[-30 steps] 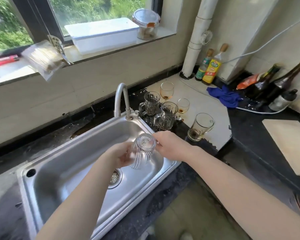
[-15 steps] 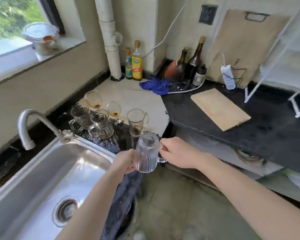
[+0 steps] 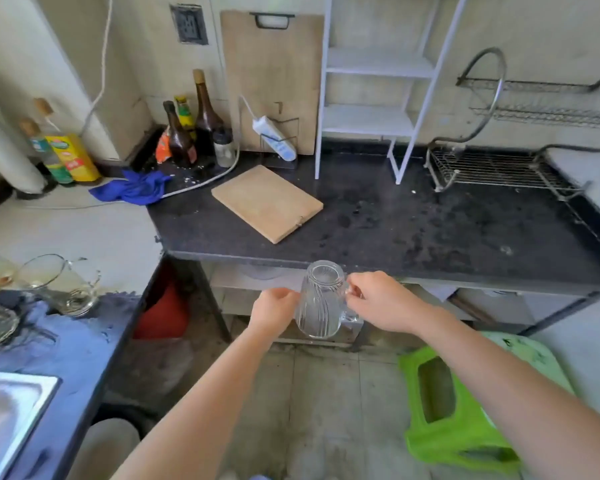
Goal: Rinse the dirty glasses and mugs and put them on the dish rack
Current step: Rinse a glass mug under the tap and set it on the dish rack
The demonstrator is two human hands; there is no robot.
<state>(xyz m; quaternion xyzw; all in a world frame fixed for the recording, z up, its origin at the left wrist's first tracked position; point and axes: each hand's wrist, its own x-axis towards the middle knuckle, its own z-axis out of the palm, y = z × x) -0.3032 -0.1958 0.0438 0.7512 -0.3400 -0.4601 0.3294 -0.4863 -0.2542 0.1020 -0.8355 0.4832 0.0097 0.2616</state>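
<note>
Ribbed glass mug (image 3: 321,299): held in air just before near edge of dark desk (image 3: 413,233). Gripped at 9 o'clock side by left hand (image 3: 274,308); handle at 3 o'clock pinched by right hand (image 3: 381,301). Wire dish rack (image 3: 499,168) at 1 o'clock, well apart.

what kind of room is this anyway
Most likely a home kitchen: a steel sink sits at lower left, a wire dish rack and a wooden cutting board rest on the dark counter, and sauce bottles stand in the corner. The left hand and right hand hold a glass mug.
</note>
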